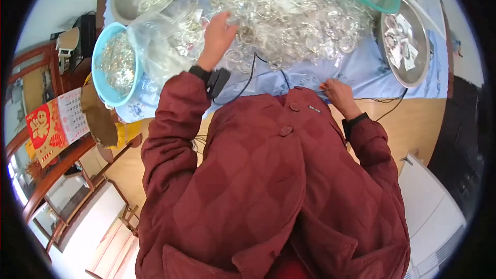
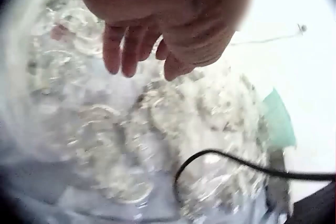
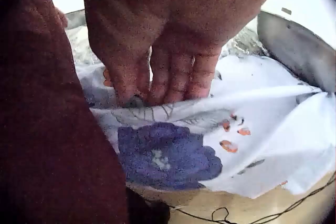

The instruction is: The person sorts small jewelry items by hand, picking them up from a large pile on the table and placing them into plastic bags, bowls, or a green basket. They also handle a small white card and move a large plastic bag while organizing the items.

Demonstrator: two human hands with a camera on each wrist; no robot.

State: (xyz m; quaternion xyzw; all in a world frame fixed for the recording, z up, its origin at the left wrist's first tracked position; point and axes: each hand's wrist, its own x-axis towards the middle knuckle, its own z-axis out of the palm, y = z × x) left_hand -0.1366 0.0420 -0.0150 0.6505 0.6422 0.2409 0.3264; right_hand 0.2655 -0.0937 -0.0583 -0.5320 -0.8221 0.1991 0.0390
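My left hand [image 1: 219, 39] hovers over the left part of a wide pile of clear, shiny rings and plastic [image 1: 294, 13]. In the left wrist view the fingers of that hand [image 2: 157, 24] hang apart, slightly bent, with nothing between them. My right hand [image 1: 341, 95] rests at the table's near edge on the blue flowered tablecloth [image 1: 305, 75]. The right wrist view shows the fingers of this hand [image 3: 173, 71] fairly straight against the cloth [image 3: 273, 108], their tips hidden by a fold above a purple flower.
A light blue basin [image 1: 97, 64] of shiny pieces stands left, beside a clear plastic bag [image 1: 155, 41]. Metal bowls stand at the back left [image 1: 121, 0] and right [image 1: 421, 46], near a green basin [image 1: 382, 2]. A black cable [image 1: 251, 75] crosses the near edge.
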